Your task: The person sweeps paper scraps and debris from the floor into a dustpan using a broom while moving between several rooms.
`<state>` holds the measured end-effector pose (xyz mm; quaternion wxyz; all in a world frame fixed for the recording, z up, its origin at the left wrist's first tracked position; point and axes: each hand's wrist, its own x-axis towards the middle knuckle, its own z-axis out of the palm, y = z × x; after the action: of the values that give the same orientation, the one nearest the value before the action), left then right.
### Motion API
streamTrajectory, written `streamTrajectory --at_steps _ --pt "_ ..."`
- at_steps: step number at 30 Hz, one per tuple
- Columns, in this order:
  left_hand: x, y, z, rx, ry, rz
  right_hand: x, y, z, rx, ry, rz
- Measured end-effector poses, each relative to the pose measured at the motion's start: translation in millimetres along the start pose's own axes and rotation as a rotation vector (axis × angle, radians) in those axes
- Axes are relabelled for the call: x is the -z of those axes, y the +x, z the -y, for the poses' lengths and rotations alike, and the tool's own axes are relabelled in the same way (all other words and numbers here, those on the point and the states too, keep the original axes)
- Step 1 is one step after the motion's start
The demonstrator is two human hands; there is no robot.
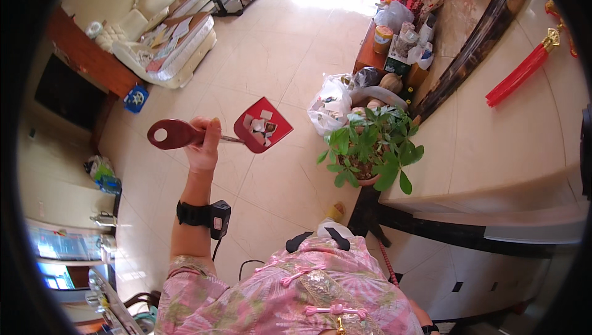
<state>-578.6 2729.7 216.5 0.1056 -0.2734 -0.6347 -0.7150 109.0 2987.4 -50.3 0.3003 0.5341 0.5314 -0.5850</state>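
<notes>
My left hand (204,143) grips the shaft end of a dark red handle (173,133) with a round hole at its butt. A short metal neck joins the handle to a flat red spatula-like blade (283,130), held out over the floor. Several small torn pieces of paper or card (259,125) lie loose on the blade. My right hand is out of view; only part of that forearm shows at the bottom right edge.
A white plastic bag (329,108) holding scraps stands right of the blade, beside a leafy potted plant (370,150). Behind them a wooden cabinet (366,48) bears jars, bags and boxes. Tiled floor (259,57) runs ahead towards a cream sofa (185,59). A curved dark wood rail (467,52) borders the right.
</notes>
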Motion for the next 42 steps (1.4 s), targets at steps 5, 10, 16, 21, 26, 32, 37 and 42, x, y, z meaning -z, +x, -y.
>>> streamTrajectory --at_steps 5,10,16,21,26,32,37,42 --pt "-50 63 17 -0.132 -0.029 0.225 -19 -43 104 -0.114 -0.152 -0.055" --pt "-99 101 50 -0.147 0.064 0.406 -44 -69 175 -0.241 -0.288 -0.110" --pt "-135 130 105 -0.086 -0.021 0.553 -91 -91 232 -0.341 -0.383 -0.140" --pt "-155 153 155 -0.058 -0.049 0.641 -150 -87 250 -0.355 -0.193 -0.197" --pt "-173 185 176 0.074 -0.063 0.682 -218 -58 235 -0.285 0.154 -0.306" --pt "-202 209 196 0.102 0.036 0.725 -220 -80 314 -0.344 0.509 -0.249" --pt "-245 198 214 0.028 0.115 0.842 -241 -74 312 -0.330 0.418 -0.324" --pt "-281 218 184 0.070 0.073 0.899 -257 -69 307 -0.330 0.371 -0.409"
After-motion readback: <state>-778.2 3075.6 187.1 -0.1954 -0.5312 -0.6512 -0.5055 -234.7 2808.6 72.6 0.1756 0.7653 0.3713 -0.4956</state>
